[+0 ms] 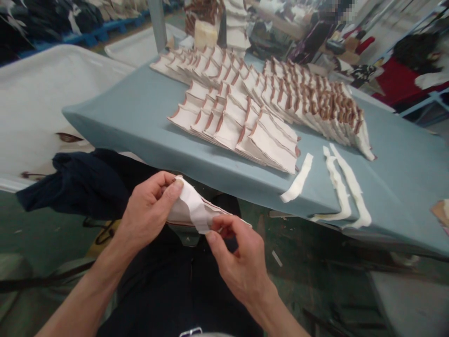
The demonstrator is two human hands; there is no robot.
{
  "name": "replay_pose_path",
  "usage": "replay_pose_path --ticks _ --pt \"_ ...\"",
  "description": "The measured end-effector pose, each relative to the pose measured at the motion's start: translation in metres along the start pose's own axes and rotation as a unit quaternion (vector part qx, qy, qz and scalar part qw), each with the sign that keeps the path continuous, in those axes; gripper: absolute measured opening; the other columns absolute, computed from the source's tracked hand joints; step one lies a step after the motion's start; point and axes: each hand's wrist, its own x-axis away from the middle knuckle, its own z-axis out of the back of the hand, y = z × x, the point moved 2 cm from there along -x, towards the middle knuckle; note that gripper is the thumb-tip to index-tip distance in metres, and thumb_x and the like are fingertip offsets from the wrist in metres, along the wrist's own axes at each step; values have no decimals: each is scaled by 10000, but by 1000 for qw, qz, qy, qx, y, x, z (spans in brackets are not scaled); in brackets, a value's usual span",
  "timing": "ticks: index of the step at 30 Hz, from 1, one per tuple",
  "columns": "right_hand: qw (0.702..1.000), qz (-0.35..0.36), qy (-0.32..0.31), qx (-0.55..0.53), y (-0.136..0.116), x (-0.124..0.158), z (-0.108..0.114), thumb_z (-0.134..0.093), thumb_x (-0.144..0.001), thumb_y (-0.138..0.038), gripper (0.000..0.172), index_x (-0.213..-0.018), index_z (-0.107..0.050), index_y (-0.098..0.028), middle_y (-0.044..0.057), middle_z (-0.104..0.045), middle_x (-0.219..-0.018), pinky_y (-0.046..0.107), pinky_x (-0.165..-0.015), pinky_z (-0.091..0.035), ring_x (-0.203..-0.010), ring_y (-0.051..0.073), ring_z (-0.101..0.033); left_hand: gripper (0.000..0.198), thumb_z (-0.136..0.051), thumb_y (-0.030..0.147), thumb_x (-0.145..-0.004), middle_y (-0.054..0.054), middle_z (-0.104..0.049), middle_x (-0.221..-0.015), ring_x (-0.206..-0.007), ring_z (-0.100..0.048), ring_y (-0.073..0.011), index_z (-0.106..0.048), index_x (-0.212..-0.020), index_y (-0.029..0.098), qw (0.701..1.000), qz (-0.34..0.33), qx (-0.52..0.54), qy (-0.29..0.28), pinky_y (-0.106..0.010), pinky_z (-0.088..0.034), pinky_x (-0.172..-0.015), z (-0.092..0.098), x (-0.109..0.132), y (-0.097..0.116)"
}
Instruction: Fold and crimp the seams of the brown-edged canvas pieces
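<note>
My left hand [149,208] pinches one end of a white fabric piece [194,210] with a brown edge, held low over my lap. My right hand [238,255] grips the other end of the same piece between thumb and fingers. Both hands hover just in front of the near edge of the blue-grey padded table [140,121]. On the table lie overlapping rows of similar white pieces with brown trim [252,107]. Three white fabric strips [336,182] hang over the table's front edge to the right.
A dark navy garment [84,182] lies at the left beside a white tray-like surface [38,98]. Stacks of white pieces [235,23] and piled clothing stand at the back. A brown scrap [442,210] sits at the table's right edge.
</note>
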Motion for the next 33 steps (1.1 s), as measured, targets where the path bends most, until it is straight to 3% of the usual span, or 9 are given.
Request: replay_pose_path --ticks 4,7,10,14,19,22,25,30,33 --pt "995 -82 -37 33 18 0 -20 -784 -871 -345 292 -1124 -718 -215 79 -801 -1096 393 -898 -512 -972 260 -717 311 -627 511 -906 -2 -692 -708 -592 -613 -161 -661 -886 202 1000 7 0 10 -230 -480 -530 -4 4 -3" --pt "988 -131 -22 -83 30 -6 -39 -826 -823 -411 400 -1146 -698 -215 39 -771 -993 355 -868 -518 -907 225 -693 293 -609 495 -913 -6 -716 -724 -600 -652 -171 -656 -908 206 1000 6 4 11 -230 -498 -525 -11 8 -2" --pt "961 -159 -21 -227 34 -14 -59 -819 -823 -485 365 -1005 -698 -192 -9 -687 -811 296 -741 -486 -745 168 -605 274 -599 483 -922 10 -697 -693 -571 -642 -164 -637 -889 214 1000 6 -11 29 -229 -490 -511 -15 10 -1" --pt "942 -151 -43 -297 34 -17 -68 -747 -886 -547 385 -807 -647 -183 -8 -624 -758 274 -700 -442 -712 140 -520 278 -599 480 -937 13 -695 -701 -571 -626 -153 -642 -890 209 999 -10 -25 26 -228 -471 -516 -14 10 -5" --pt "924 -156 -135 -323 38 -4 -46 -672 -939 -687 523 -766 -590 -199 -35 -570 -616 235 -562 -388 -554 106 -469 263 -583 445 -962 13 -705 -689 -571 -621 -148 -659 -905 199 999 -27 -45 0 -229 -458 -523 -5 8 -11" --pt "944 -179 -147 -236 42 1 -23 -599 -966 -734 576 -733 -573 -208 -67 -481 -485 227 -459 -276 -429 85 -368 269 -574 439 -980 -4 -747 -778 -650 -654 -155 -675 -921 197 996 -56 -72 -13 -238 -488 -593 1 6 -12" --pt "966 -164 -152 -128 49 3 -7 -560 -987 -720 597 -687 -570 -203 -45 -503 -472 235 -472 -254 -439 87 -380 293 -562 455 -990 -9 -759 -809 -689 -664 -164 -677 -905 200 995 -66 -78 -21 -242 -495 -617 4 5 -13" --pt "958 -195 -198 -75 74 18 5 -462 -997 -768 665 -661 -548 -200 -16 -540 -536 244 -501 -278 -495 102 -405 305 -556 447 -987 30 -650 -648 -575 -563 -144 -682 -873 194 991 -91 -90 -31 -241 -417 -538 8 5 -10" --pt "955 -187 -224 -44 90 27 18 -463 -1014 -732 651 -659 -562 -195 -18 -527 -570 250 -518 -293 -525 113 -432 324 -529 428 -991 15 -651 -660 -601 -573 -151 -674 -824 191 988 -105 -104 -55 -247 -418 -556 11 4 -8"
